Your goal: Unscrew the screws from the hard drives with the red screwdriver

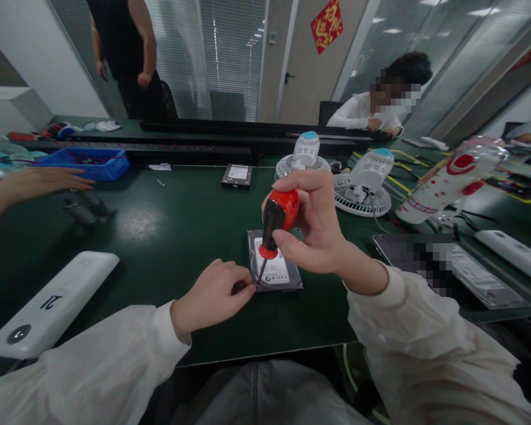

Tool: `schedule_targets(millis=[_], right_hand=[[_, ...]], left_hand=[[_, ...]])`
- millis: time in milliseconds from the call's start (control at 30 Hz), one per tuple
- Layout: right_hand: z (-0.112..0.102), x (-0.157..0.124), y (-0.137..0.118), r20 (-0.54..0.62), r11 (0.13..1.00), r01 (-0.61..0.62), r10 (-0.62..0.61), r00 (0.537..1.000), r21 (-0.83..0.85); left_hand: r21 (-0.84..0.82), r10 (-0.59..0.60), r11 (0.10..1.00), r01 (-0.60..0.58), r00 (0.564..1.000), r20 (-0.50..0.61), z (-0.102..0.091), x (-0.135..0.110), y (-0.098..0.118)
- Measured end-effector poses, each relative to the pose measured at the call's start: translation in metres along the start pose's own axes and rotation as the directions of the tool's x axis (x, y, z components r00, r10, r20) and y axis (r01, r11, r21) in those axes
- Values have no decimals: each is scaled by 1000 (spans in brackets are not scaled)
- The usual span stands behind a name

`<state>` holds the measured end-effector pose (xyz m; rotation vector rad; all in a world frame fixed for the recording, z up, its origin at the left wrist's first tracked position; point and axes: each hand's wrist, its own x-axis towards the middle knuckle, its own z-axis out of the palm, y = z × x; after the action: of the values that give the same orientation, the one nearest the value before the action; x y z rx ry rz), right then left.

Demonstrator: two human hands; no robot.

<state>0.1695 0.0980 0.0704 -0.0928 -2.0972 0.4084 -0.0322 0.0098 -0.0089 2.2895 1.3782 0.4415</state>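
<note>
A hard drive (pixel 279 273) with a white label lies flat on the green table (pixel 181 236) in front of me. My right hand (pixel 312 227) is closed round a red and black screwdriver (pixel 277 223), held nearly upright with its tip at the drive's near left corner. My left hand (pixel 215 295) rests on the table with fingers curled, pinching at that same corner beside the tip. What the fingers pinch, if anything, is hidden.
A second hard drive (pixel 237 175) lies farther back. Two small white fans (pixel 363 189) stand to the right, with a red and white bottle (pixel 446 177). A white box (pixel 48 304) sits left. Another person's hand (pixel 44 180) reaches in near a blue tray (pixel 88 160). People are behind.
</note>
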Motion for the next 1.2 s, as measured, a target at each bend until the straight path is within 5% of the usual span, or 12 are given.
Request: schedule_targets(millis=[667, 800, 1033, 1200], right_hand=[[-4, 8, -6, -15, 999, -27, 27, 1000, -27], [-7, 12, -9, 62, 998, -59, 58, 996, 14], [-18, 22, -15, 49, 966, -71, 85, 995, -248], [-27, 22, -19, 18, 954, -178, 188, 982, -243]], left_hand=[[10, -14, 1000, 14, 1000, -1, 1, 0, 1], [17, -21, 1000, 21, 1000, 13, -1, 0, 3], [18, -17, 1000, 17, 1000, 1, 0, 1, 1], [31, -6, 999, 6, 1000, -1, 1, 0, -1]])
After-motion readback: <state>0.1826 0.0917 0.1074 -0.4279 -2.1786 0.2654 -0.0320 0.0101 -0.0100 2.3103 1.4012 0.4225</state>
